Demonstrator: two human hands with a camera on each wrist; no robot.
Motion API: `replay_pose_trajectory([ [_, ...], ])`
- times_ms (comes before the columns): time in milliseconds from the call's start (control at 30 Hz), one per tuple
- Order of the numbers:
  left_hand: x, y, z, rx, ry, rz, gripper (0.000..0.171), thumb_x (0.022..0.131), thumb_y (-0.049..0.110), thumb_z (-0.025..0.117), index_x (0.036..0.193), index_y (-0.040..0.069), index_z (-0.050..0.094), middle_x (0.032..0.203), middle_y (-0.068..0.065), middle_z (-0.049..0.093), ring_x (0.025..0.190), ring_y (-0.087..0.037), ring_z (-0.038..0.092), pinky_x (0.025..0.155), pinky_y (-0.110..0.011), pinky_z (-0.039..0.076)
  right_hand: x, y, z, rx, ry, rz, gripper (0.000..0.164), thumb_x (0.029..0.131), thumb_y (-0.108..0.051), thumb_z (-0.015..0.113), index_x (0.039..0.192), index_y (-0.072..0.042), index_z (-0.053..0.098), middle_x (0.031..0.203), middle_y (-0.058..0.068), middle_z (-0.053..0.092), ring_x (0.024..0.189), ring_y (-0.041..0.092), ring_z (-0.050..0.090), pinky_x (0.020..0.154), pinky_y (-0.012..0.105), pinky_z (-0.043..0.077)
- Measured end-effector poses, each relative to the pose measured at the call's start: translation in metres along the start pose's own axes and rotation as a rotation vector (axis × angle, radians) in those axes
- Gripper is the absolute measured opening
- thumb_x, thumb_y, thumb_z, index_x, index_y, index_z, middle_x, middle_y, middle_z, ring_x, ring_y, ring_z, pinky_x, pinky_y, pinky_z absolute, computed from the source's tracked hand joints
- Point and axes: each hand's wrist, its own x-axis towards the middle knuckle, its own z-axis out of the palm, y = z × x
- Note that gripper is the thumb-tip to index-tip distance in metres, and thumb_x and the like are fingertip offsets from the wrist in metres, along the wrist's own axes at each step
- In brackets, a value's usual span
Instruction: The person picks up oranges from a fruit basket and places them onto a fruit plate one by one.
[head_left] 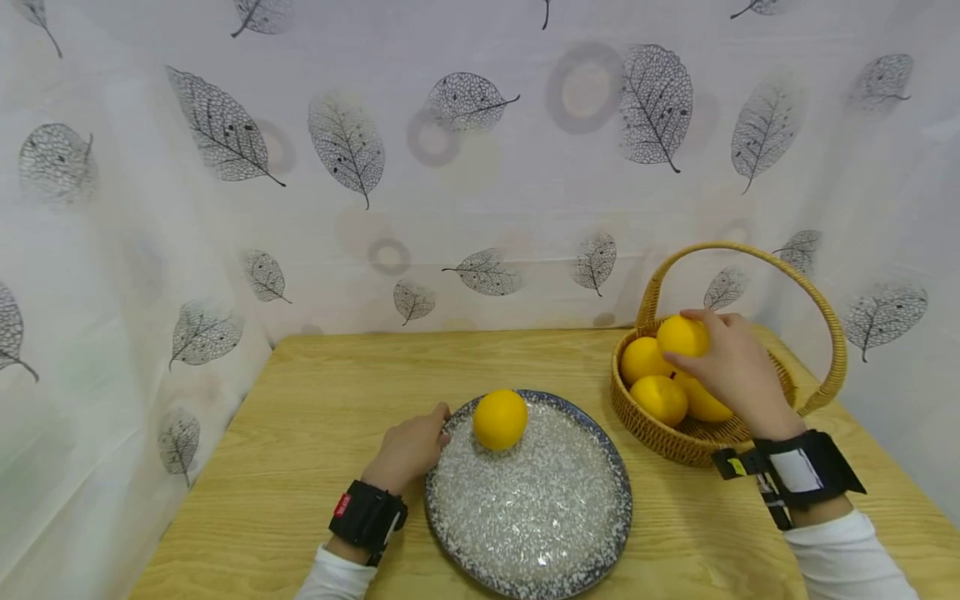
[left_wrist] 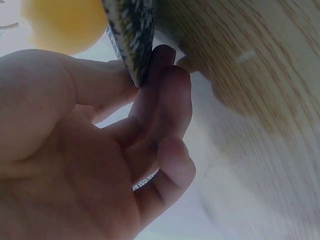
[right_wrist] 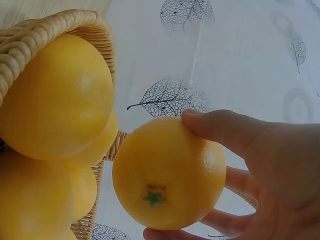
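Observation:
In the head view my left hand (head_left: 408, 450) holds the left rim of a round speckled grey plate (head_left: 536, 508) with a dark edge. The left wrist view has the plate's rim (left_wrist: 132, 40) pinched between thumb and fingers. A single orange (head_left: 500, 420) sits on the plate's far left part. Over at the right, my right hand (head_left: 738, 367) grips another orange (head_left: 682, 335) above a wicker basket (head_left: 667, 437). Seen from the right wrist, this orange (right_wrist: 167, 175) shows a green star-shaped stem mark, with thumb and fingers around it. Several more yellow-orange fruits (head_left: 658, 400) lie inside the basket.
The basket's tall arched handle (head_left: 813, 292) rises beside my right hand and leans to the right. A light wood table (head_left: 337, 375) carries everything. Behind it and at both sides hangs a pale curtain (head_left: 510, 200) printed with leaves.

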Motion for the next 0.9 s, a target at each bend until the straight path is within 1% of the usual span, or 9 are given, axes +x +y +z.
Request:
replay_pose_trajectory([
  [233,-0.001,0.002,-0.001,-0.009,0.005,0.008,0.022,0.101,0.015,0.061,0.122,0.009,0.058,0.078,-0.005,0.064,0.065,-0.017,0.052,0.056,-0.032,0.038,-0.001,-0.002,0.000,0.008,-0.034,0.004,0.072,0.094,-0.038,0.072,0.149,0.000,0.044,0.139,0.042,0.041,0.113,0.056,0.052,0.083,0.063,0.046],
  [467,-0.001,0.002,-0.001,-0.008,0.005,0.002,0.022,0.101,0.015,0.062,0.121,0.009,0.058,0.078,-0.005,0.064,0.066,-0.017,0.052,0.056,-0.032,0.038,-0.003,-0.010,0.001,0.020,-0.062,0.002,0.073,0.094,-0.041,0.071,0.150,-0.003,0.044,0.136,0.040,0.043,0.109,0.052,0.055,0.081,0.060,0.048],
  [600,-0.001,0.001,0.001,-0.001,0.007,0.002,0.021,0.101,0.016,0.062,0.120,0.010,0.058,0.078,-0.004,0.064,0.066,-0.017,0.052,0.056,-0.032,0.038,-0.006,-0.017,0.000,0.041,-0.080,-0.008,0.073,0.093,-0.041,0.072,0.150,-0.004,0.045,0.135,0.037,0.044,0.110,0.048,0.054,0.083,0.059,0.048],
  [667,-0.002,0.001,0.001,-0.001,0.010,0.005,0.020,0.101,0.015,0.062,0.120,0.010,0.058,0.078,-0.004,0.064,0.066,-0.017,0.052,0.056,-0.032,0.038,-0.008,-0.021,0.001,0.047,-0.088,-0.014,0.074,0.093,-0.041,0.073,0.150,-0.004,0.045,0.136,0.036,0.044,0.112,0.048,0.054,0.085,0.060,0.047],
  [800,-0.003,0.001,0.001,0.000,0.020,0.015,0.020,0.101,0.015,0.062,0.119,0.010,0.058,0.077,-0.004,0.063,0.064,-0.017,0.052,0.055,-0.032,0.037,-0.010,-0.028,0.003,0.047,-0.104,-0.030,0.073,0.092,-0.040,0.074,0.150,-0.005,0.045,0.140,0.038,0.042,0.118,0.053,0.052,0.091,0.066,0.045],
  [900,-0.003,0.000,0.002,0.001,0.027,0.019,0.020,0.101,0.015,0.062,0.119,0.010,0.058,0.075,-0.004,0.062,0.063,-0.017,0.051,0.055,-0.031,0.036,-0.011,-0.034,0.006,0.036,-0.113,-0.043,0.073,0.092,-0.039,0.075,0.150,-0.006,0.046,0.143,0.038,0.041,0.121,0.055,0.051,0.094,0.068,0.044],
])
